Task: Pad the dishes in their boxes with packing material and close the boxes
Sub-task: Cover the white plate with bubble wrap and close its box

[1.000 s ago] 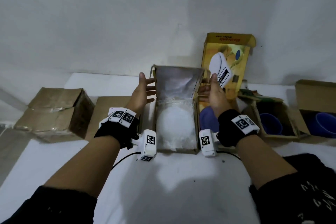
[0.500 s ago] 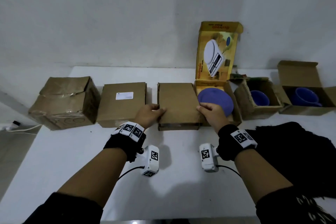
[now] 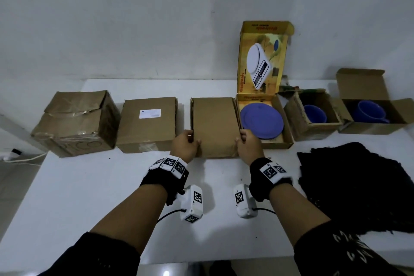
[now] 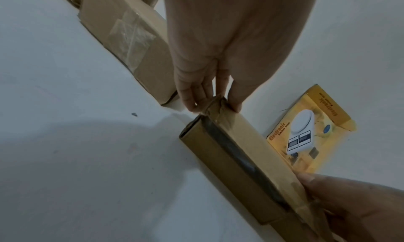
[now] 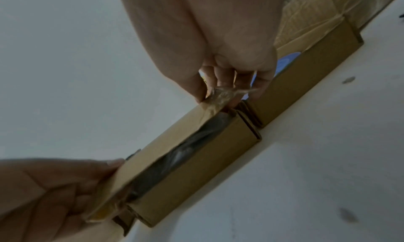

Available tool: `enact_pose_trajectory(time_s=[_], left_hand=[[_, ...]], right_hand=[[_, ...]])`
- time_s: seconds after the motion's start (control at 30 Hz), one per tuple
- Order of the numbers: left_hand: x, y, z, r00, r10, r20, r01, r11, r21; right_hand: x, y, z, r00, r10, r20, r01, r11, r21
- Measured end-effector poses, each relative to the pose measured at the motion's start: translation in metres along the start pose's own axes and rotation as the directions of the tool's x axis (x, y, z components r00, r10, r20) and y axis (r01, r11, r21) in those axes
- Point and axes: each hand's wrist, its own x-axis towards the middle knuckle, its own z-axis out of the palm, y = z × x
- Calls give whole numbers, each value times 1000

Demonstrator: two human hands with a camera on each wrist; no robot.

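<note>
A flat brown cardboard box (image 3: 214, 124) lies in the middle of the white table, its lid folded down over it. My left hand (image 3: 187, 144) pinches the lid's near left corner (image 4: 215, 105), thumb on top and fingers beneath. My right hand (image 3: 247, 143) pinches the near right corner (image 5: 219, 97) the same way. In both wrist views a dark gap (image 5: 181, 155) still shows between the lid's front edge and the box wall. The box's contents are hidden.
Two shut brown boxes (image 3: 76, 122) (image 3: 147, 123) stand to the left. To the right lie a yellow scale box (image 3: 264, 105) holding a blue plate (image 3: 262, 120), then two open boxes with blue cups (image 3: 314, 113) (image 3: 369, 111). Black cloth (image 3: 358, 186) covers the near right.
A second ago the lid stood upright over white padding with my hands at its sides. It has since been folded down, and both hands moved to its near corners.
</note>
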Motion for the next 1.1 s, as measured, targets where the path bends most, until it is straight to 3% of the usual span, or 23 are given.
enact_pose_trajectory(time_s=[0.07,0.3,0.6,0.67,0.8,1.1], left_hand=[[0,-2,2,1000,17,-18,-17,1000,-5],[-6,-14,9,987,132,-92,-108,967,230],[-6,-18,14,979,184,-86,-155,951,268],[-6,-19,14,976,203,-78,-175,944,279],[-5,-22,15,974,220,-61,-194,938,289],[-6,-26,17,976,211,-53,-190,944,269]], right_hand=[[0,3,0,1000,-23,19,24,998,-62],[-7,11,3,995,-89,-38,82,985,-154],[-16,17,8,980,-168,-105,145,969,-198],[-19,23,9,980,-141,-144,121,983,-137],[-29,32,11,981,36,-192,-23,997,68],[-35,35,20,954,238,-183,-150,906,396]])
